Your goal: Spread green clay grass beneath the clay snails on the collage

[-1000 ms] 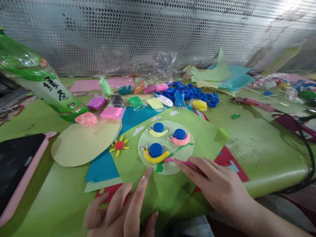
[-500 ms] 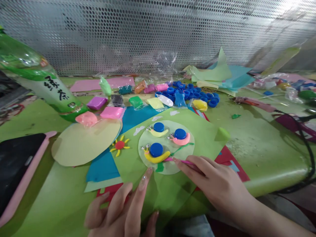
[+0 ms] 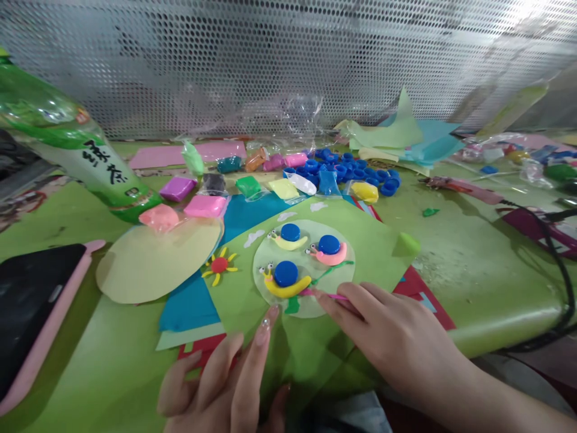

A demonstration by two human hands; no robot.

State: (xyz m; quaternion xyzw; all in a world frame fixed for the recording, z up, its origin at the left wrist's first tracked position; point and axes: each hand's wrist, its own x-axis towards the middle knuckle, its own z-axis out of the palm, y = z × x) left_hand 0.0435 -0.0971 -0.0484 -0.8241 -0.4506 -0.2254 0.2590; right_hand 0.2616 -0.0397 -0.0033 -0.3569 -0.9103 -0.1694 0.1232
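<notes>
My right hand (image 3: 387, 325) pinches a thin pink clay tool (image 3: 336, 296). Its tip is at the lower edge of the yellow clay snail (image 3: 288, 291), beside a flat patch of green clay (image 3: 292, 305). My left hand (image 3: 225, 373) has its fingers apart, the index fingertip at the lower rim of the pale green paper disc (image 3: 311, 310). On that disc are also a pale yellow snail (image 3: 291, 243) and a pink snail (image 3: 331, 258); all three have blue bottle-cap shells. A clay sun (image 3: 219, 265) lies on the green paper (image 3: 378, 246) around the disc.
Bagged clay blocks (image 3: 247, 187) and a heap of blue caps (image 3: 347, 168) lie behind the paper. At left are a green tea bottle (image 3: 103, 162), a yellow paper oval (image 3: 153, 264) and a dark tablet (image 3: 36, 300). A pink corded tool (image 3: 469, 188) lies right.
My right hand and the pink tool have shifted slightly left along the yellow snail's lower edge. My left hand stays nearly in place.
</notes>
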